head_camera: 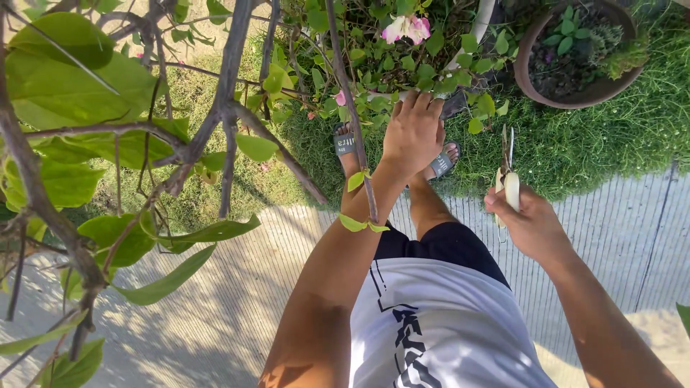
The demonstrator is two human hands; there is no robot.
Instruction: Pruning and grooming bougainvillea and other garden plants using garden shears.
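My left hand (pixel 413 133) reaches forward into the leafy shrub, its fingers closed around a thin branch (pixel 425 91) among green leaves. Another thin woody stem (pixel 352 108) crosses in front of my left forearm. My right hand (pixel 528 219) is held lower to the right, gripping the pale handles of small pruning scissors (pixel 507 169), whose blades point up and away. A pink flower (pixel 407 29) blooms just above my left hand.
Thick brown branches (pixel 215 122) with large green leaves fill the left side close to the camera. A round clay pot (pixel 575 54) with small plants sits on grass at top right. Below lie a ribbed concrete path (pixel 611 237) and my sandalled feet (pixel 345 144).
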